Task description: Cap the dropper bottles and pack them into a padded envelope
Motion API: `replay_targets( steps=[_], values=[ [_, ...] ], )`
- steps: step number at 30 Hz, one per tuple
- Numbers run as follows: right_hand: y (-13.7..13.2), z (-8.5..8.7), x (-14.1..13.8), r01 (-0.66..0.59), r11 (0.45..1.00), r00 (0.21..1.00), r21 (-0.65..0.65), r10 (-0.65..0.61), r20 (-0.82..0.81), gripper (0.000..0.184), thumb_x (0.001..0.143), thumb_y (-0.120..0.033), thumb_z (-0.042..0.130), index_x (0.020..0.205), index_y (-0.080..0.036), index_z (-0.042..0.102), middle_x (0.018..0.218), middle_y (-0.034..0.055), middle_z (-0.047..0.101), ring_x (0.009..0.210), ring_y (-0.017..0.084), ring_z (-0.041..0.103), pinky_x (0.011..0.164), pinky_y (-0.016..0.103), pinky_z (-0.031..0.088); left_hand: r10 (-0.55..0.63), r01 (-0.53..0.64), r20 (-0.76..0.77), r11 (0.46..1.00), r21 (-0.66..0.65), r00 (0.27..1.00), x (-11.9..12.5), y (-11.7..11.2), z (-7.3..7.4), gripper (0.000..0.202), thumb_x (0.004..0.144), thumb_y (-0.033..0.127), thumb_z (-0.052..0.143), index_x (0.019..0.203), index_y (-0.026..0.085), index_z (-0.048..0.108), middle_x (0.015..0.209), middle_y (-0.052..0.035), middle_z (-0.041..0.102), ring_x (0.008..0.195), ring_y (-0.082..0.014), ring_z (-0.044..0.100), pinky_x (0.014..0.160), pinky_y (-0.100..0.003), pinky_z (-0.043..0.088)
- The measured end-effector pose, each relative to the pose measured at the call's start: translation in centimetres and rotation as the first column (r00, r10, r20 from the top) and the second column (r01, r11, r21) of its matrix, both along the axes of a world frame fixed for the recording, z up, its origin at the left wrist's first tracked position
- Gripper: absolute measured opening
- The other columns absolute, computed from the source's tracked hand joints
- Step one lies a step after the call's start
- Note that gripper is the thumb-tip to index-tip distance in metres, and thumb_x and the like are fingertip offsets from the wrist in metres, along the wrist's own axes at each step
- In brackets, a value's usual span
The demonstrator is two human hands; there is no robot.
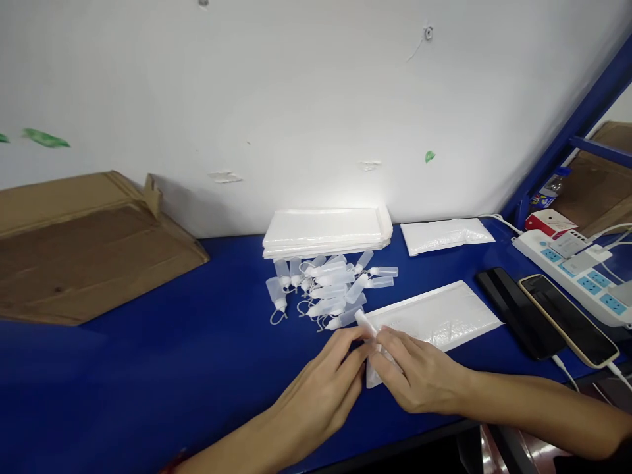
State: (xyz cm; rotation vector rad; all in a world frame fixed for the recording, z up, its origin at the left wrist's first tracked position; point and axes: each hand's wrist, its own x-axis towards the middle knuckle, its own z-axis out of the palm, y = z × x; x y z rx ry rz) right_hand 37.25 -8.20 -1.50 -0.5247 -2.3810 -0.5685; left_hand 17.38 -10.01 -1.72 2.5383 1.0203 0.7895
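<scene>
A white padded envelope (447, 316) lies flat on the blue table in front of me. My left hand (340, 368) pinches at its left end, fingertips meeting those of my right hand (412, 368). The right fingers are closed on the same end, where a narrow edge like a flap stands up between the hands. My fingers hide exactly how that edge is held. Just behind them is a loose pile of small translucent squeeze bottles (328, 289), several with caps on thin white loops.
A stack of white padded envelopes (326, 227) rests against the wall, with another envelope (447, 235) to its right. Two phones (518, 313) on cables and a white power strip (577, 276) occupy the right side. Brown cardboard (89, 257) leans at the left.
</scene>
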Motion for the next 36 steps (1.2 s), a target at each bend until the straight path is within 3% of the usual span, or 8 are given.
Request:
replay_targets(
  steps=[4,9,15,18,22,26,32,36],
  values=[
    [-0.1,0.0,0.2,-0.019,0.999,0.999,0.04,0.017,0.04,0.025,0.088,-0.007,0.043,0.097,-0.002,0.065,0.089,0.0174,0.073,0.082,0.025,0.073,0.072,0.033,0.061,-0.033,0.061,-0.145,0.979,0.194,0.989,0.0,-0.3,-0.5,0.028,0.09,0.006,0.042,0.113,0.007,0.059,0.119,-0.0205,0.062,0.117,-0.0264,0.06,0.095,-0.034,0.057],
    [0.0,0.2,0.6,-0.132,0.981,0.991,0.144,0.133,0.001,0.024,0.082,-0.005,0.043,0.086,0.0,0.067,0.075,0.0165,0.072,0.077,0.027,0.073,0.068,0.034,0.062,0.024,0.094,-0.208,0.837,0.539,0.978,-0.2,0.4,-1.1,0.032,0.089,0.002,0.046,0.119,-0.001,0.056,0.115,-0.0222,0.068,0.115,-0.0301,0.062,0.097,-0.037,0.056],
    [0.7,1.4,0.8,-0.157,0.975,0.978,0.16,0.176,-0.116,0.03,0.084,-0.005,0.038,0.083,-0.002,0.067,0.075,0.0163,0.072,0.078,0.025,0.072,0.069,0.033,0.061,0.071,0.13,-0.263,0.729,0.673,0.962,0.9,2.6,-0.2,0.032,0.091,0.002,0.038,0.114,0.002,0.06,0.1,-0.0183,0.073,0.097,-0.0269,0.071,0.081,-0.035,0.061],
    [1.6,1.7,1.1,-0.116,0.983,0.978,0.143,0.138,-0.154,0.029,0.086,-0.005,0.038,0.086,-0.002,0.067,0.077,0.0152,0.072,0.079,0.023,0.072,0.07,0.032,0.06,0.057,0.151,-0.281,0.733,0.663,0.958,1.7,4.0,0.9,0.029,0.09,0.001,0.036,0.1,0.005,0.063,0.09,-0.0156,0.073,0.086,-0.0237,0.072,0.074,-0.033,0.061],
    [2.5,1.9,2.0,-0.051,0.993,0.974,0.109,0.074,-0.214,0.025,0.088,-0.005,0.042,0.1,-0.005,0.065,0.088,0.0151,0.072,0.094,0.024,0.069,0.078,0.035,0.059,-0.018,0.165,-0.267,0.827,0.538,0.963,2.2,6.0,2.3,0.031,0.091,0.005,0.033,0.087,0.012,0.063,0.08,-0.0105,0.069,0.074,-0.0197,0.067,0.063,-0.03,0.058],
    [3.3,1.9,2.9,0.137,0.988,0.933,0.066,-0.106,-0.345,0.035,0.088,-0.015,0.059,0.122,-0.013,0.054,0.12,0.0172,0.064,0.126,0.029,0.053,0.096,0.045,0.051,0.112,-0.108,-0.104,0.993,0.043,0.988,3.1,8.9,4.3,0.02,0.088,0.02,0.045,0.084,0.015,0.064,0.081,-0.0092,0.067,0.073,-0.0218,0.064,0.064,-0.032,0.051],
    [6.5,1.6,4.4,0.435,0.899,0.841,-0.047,-0.424,-0.336,0.049,0.092,-0.021,0.052,0.139,-0.018,0.038,0.142,0.0199,0.044,0.138,0.039,0.034,0.102,0.059,0.039,0.33,-0.33,-0.036,0.922,-0.204,0.943,8.0,15.8,6.4,0.037,0.092,0.037,0.051,0.068,0.011,0.062,0.065,-0.0062,0.061,0.07,-0.0226,0.062,0.066,-0.032,0.048],
    [9.1,1.0,5.9,0.616,0.737,0.742,-0.278,-0.661,-0.108,0.047,0.094,-0.019,0.043,0.14,-0.01,0.039,0.149,0.0249,0.033,0.139,0.041,0.028,0.102,0.062,0.035,0.349,-0.34,-0.064,0.829,-0.444,0.935,11.6,20.0,6.0,0.029,0.093,0.034,0.058,0.114,0.013,0.059,0.111,-0.0082,0.063,0.094,-0.0207,0.064,0.08,-0.039,0.055]
  ],
)
